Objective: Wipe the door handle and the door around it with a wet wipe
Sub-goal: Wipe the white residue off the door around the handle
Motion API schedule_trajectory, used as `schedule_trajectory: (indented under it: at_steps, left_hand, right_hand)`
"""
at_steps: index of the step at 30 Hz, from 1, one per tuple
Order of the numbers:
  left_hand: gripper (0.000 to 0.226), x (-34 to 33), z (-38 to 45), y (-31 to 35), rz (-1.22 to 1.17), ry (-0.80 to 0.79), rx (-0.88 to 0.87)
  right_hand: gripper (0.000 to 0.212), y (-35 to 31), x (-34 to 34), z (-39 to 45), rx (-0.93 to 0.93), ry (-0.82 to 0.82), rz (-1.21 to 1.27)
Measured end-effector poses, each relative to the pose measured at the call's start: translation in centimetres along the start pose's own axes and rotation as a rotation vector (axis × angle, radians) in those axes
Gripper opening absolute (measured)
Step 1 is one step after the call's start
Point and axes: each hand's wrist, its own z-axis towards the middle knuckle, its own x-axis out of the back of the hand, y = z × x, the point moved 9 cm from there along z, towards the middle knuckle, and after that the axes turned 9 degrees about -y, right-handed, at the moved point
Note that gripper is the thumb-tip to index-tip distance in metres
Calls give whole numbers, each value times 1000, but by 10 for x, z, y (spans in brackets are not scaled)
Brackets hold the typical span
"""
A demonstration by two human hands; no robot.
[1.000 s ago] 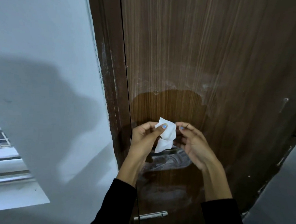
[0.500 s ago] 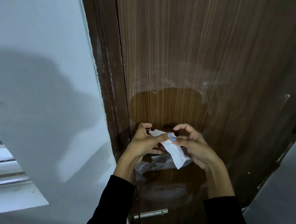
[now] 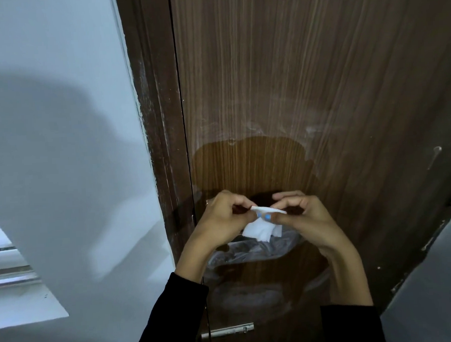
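Both hands meet close in front of the door (image 3: 319, 87), just right of the frame (image 3: 161, 122), with bare wood open above them. The left hand (image 3: 221, 220) and right hand (image 3: 302, 216) pinch the wipe (image 3: 258, 229) between fingertips, its loose end hanging over crinkled plastic (image 3: 249, 250) where the handle sits hidden. White wall (image 3: 60, 127) lies left. Half a second ago the wipe hung longer; now it is bunched shorter.

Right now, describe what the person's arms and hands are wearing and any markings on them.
Both forearms are covered by long black sleeves, the left sleeve and the right sleeve, which end short of the wrists. The left hand and right hand are bare, without gloves. Light blue nail polish shows on the thumbnails. No watch or bracelet is visible.
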Motion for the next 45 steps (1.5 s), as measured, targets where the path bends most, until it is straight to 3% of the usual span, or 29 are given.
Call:
schedule_trajectory:
  at_steps: [3, 5, 8, 9, 11, 15, 17, 21, 26, 30, 35, 40, 45]
  left_hand:
    - [10, 14, -3, 8, 59, 167, -24]
    - [4, 42, -19, 19, 86, 445, -111]
    - [12, 92, -67, 35, 212, 1021, -318]
    - [18, 102, -77, 37, 300, 1162, -346]
    - [33, 114, -79, 33, 490, 1276, -328]
    - [55, 127, -43, 2, 716, 1141, -211]
    - [59, 127, -31, -14, 755, 1088, -208]
    - [58, 125, -24, -28, 802, 1126, -282]
    - [59, 127, -24, -34, 785, 1146, -323]
    - [58, 126, -24, -32, 783, 1166, -338]
    - [56, 125, -25, -32, 791, 1171, -344]
    - [57, 126, -25, -31, 781, 1162, -344]
    - [57, 126, -26, -32, 774, 1154, -355]
  right_hand:
    - [12, 4, 3, 2, -3, 22, 195]
    - [14, 4, 30, -4, 58, 329, 223]
    - [12, -24, 49, -26, 229, 805, -123]
    - [10, -36, 40, -25, 293, 857, -280]
    - [17, -44, 10, -13, 332, 824, -482]
    - [27, -23, -27, -1, 393, 748, -604]
    - [19, -6, -11, -9, 383, 828, -442]
    - [20, -11, 21, -11, 309, 1026, -392]
    - [23, -23, -3, 1, 421, 866, -356]
    - [27, -22, 36, -7, 340, 1099, -169]
    - [28, -63, -19, 19, 515, 846, -427]
    - [26, -35, -7, 3, 381, 985, -229]
    - [27, -42, -57, 16, 452, 598, -439]
